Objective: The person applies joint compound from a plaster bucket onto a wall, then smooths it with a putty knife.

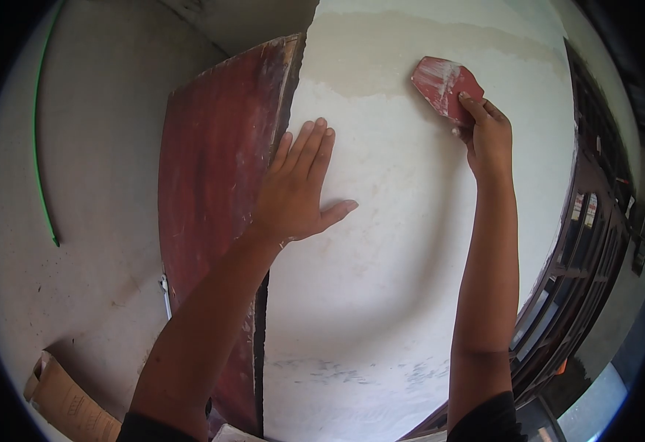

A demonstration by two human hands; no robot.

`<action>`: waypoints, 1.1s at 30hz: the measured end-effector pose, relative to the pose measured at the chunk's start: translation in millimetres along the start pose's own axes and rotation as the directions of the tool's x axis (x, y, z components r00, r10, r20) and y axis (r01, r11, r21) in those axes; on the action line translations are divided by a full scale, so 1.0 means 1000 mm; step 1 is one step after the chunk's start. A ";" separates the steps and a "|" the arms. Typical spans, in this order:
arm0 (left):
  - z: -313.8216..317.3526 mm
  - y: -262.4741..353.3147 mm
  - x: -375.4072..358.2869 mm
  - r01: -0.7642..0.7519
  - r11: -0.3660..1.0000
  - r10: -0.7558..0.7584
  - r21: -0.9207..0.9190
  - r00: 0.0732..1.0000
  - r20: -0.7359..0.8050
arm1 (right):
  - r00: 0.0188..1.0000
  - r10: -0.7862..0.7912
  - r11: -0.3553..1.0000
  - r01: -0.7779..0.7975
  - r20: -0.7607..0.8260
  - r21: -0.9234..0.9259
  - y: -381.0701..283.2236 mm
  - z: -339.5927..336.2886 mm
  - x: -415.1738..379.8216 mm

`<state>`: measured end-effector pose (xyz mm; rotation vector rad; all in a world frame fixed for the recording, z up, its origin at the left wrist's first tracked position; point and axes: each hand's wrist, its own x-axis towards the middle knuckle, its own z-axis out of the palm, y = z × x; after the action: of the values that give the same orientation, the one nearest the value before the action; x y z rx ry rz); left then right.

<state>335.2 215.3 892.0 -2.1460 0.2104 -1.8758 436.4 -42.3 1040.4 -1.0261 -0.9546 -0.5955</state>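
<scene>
The white wall [381, 287] fills the space to the right of the red panel [212, 177], with a beige-grey band across its upper part and faint dark smudges low down. On the panel's left is a plain grey wall [101, 184]. The panel itself is tall and dark red, scuffed with pale marks, its right edge rough and dark. Far to the panel's right is a dark barred frame [587, 258]; to its lower left is a cardboard box [75, 405]. A thin green strip [36, 132] curves down the grey wall, well to the panel's left.

The left grip [296, 191] is open and holds nothing, its palm facing the white wall at the panel's right edge, fingers up and thumb out to the side. The right grip [486, 132], farther right of the panel and higher, is closed on a scraper [440, 79], the thumb on its near face. The scraper is flat, angular and dull red, smeared with streaky white over its outer part and barer near the thumb. It is in front of the white wall, up and right from the panel; whether it touches the wall is unclear.
</scene>
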 end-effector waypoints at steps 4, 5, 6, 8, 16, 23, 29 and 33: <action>-0.003 0.001 0.001 -0.018 1.000 0.019 0.013 0.999 -0.035 | 0.995 -0.063 0.992 0.072 0.082 -0.106 -0.006 0.028 0.015; -0.003 0.002 0.002 -0.020 1.000 0.020 0.011 0.999 -0.036 | 0.997 -0.046 0.984 0.056 0.064 -0.168 -0.008 0.032 0.012; -0.003 0.002 0.002 -0.019 1.000 0.020 0.007 0.999 -0.032 | 0.997 -0.047 0.984 0.057 0.062 -0.170 -0.007 0.027 0.011; -0.003 0.001 0.002 -0.019 1.000 0.019 0.008 0.999 -0.033 | 1.000 0.002 0.976 -0.004 -0.009 -0.217 0.002 0.011 0.010; -0.001 0.001 0.001 -0.003 1.000 0.003 -0.006 1.000 0.000 | 0.998 -0.006 1.000 0.008 0.055 -0.030 -0.007 0.010 0.005; -0.004 0.002 0.002 -0.024 1.000 0.025 0.016 0.999 -0.028 | 1.000 0.020 0.982 -0.018 0.009 -0.188 0.007 0.003 0.003; -0.001 0.000 0.001 0.000 1.000 0.000 -0.003 1.000 0.013 | 1.000 0.020 0.999 -0.020 0.003 0.036 0.002 -0.014 0.003; -0.002 0.000 0.001 -0.006 1.000 0.006 -0.003 1.000 0.009 | 0.998 0.005 0.998 0.000 0.068 -0.070 -0.011 0.026 0.015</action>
<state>333.5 214.6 893.5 -2.1532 0.2178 -1.8628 425.3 -23.6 1063.3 -1.1161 -0.9980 -0.5991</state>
